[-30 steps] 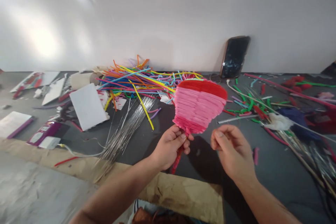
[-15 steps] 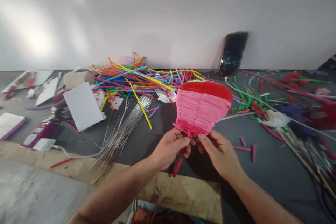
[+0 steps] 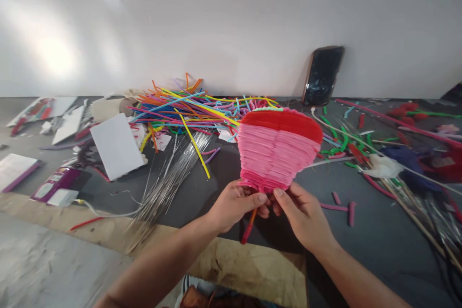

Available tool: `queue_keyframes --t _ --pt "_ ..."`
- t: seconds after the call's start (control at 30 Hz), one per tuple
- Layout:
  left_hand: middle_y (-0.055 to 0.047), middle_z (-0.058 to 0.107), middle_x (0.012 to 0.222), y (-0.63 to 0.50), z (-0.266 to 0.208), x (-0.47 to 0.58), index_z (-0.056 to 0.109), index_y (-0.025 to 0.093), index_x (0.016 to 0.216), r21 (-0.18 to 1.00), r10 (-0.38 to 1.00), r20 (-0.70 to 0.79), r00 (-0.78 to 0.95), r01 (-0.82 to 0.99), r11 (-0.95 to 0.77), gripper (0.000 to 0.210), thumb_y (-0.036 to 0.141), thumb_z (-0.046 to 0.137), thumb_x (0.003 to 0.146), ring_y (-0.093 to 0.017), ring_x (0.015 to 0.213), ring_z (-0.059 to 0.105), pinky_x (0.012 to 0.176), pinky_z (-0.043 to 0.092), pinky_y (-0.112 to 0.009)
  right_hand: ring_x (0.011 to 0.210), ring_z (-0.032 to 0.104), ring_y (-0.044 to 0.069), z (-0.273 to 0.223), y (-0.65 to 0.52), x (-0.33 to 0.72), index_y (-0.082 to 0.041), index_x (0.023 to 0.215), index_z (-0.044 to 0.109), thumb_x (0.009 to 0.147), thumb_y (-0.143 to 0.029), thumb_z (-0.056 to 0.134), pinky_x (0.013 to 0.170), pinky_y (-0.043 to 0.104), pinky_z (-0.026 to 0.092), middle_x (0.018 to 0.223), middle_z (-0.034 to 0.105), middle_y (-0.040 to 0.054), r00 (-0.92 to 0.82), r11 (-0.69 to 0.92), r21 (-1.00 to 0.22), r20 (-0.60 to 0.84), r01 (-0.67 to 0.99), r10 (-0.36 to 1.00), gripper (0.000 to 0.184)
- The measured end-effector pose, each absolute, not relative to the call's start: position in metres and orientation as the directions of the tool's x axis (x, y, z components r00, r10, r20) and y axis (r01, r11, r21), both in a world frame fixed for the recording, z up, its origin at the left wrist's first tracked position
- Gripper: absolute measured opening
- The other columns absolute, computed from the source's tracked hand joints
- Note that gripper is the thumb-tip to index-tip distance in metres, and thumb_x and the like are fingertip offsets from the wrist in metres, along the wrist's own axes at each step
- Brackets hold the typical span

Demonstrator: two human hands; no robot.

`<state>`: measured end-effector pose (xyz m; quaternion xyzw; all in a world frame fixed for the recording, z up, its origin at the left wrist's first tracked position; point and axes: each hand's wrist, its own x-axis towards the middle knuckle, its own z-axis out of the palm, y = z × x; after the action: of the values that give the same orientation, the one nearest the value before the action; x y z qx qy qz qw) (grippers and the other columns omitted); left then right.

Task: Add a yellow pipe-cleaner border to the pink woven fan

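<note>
Pinching at two points, head view, your hands hold one pink and red fan (image 3: 276, 151), upright, just right of the view's middle; clock hours are read from it.

Item, 7 o'clock: your left hand (image 3: 233, 204), thumb and fingers closed on the fan's narrow base. A thin stick (image 3: 250, 227), orange above and pinkish red below, slants down beside it.
Item, 5 o'clock: your right hand (image 3: 306, 219), thumb and fingers nipping the fan's lower edge, near the left thumb.
Item, 10 o'clock: pile of colored pipe cleaners (image 3: 187, 108), near the wall (image 3: 224, 24).
Item, between 8 and 9: bundle of bare wires (image 3: 171, 185).
Item, 9 o'clock: white card (image 3: 117, 147), tilted.
Item, 1 o'clock: phone (image 3: 324, 76), leaning on the wall.
Item, 4 o'clock: pink scraps (image 3: 351, 213) on the dark table (image 3: 375, 245).
</note>
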<state>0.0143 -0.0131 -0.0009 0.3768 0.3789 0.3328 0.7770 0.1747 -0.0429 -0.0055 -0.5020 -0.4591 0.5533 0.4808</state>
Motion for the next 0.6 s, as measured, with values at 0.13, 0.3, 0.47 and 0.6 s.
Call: queue_keyframes --t 0.13,0.3,0.47,0.6 --pt "-0.006 0.071 0.084 -0.006 0.003 0.007 0.065 0.013 0.095 0.825 0.848 -0.277 0.451 -0.341 0.450 0.041 0.028 0.083 0.062 -0.015 0.077 0.066 0.077 0.051 -0.028 0.050 0.049 0.008 -0.008 -0.041 0.180 -0.018 0.078 0.059 0.086 -0.041 0.058 0.048 0.021 0.041 0.061 0.054 -0.0022 0.030 -0.103 -0.990 -0.106 -0.093 0.994 0.024" --pt "-0.014 0.071 0.081 0.002 0.008 0.002 0.065 0.010 0.090 0.730 0.817 -0.389 0.425 -0.400 0.555 0.055 0.063 0.058 0.076 -0.022 0.077 0.068 0.075 0.054 -0.036 0.050 0.050 0.008 -0.011 -0.040 0.181 -0.018 0.077 0.060 0.085 -0.040 0.059 0.048 0.021 0.041 0.063 0.055 -0.0020 0.030 -0.093 -0.989 -0.097 -0.113 0.995 0.024" --pt "-0.009 0.069 0.077 -0.001 0.005 0.004 0.062 0.012 0.088 0.688 0.751 -0.479 0.455 -0.336 0.643 0.045 0.054 0.068 0.073 -0.020 0.070 0.068 0.069 0.055 -0.034 0.051 0.049 0.008 -0.012 -0.042 0.179 -0.018 0.078 0.060 0.086 -0.039 0.058 0.049 0.021 0.041 0.062 0.054 -0.0021 -0.005 -0.103 -0.988 -0.103 -0.113 0.995 0.022" --pt "-0.008 0.068 0.083 -0.005 0.004 0.005 0.062 0.012 0.091 0.704 0.697 -0.433 0.572 -0.269 0.657 0.040 0.041 0.077 0.069 -0.017 0.071 0.067 0.072 0.054 -0.034 0.052 0.048 0.008 -0.013 -0.041 0.178 -0.018 0.079 0.060 0.087 -0.038 0.059 0.050 0.021 0.040 0.063 0.053 -0.0028 -0.013 -0.121 -0.978 -0.121 -0.169 0.993 0.021"
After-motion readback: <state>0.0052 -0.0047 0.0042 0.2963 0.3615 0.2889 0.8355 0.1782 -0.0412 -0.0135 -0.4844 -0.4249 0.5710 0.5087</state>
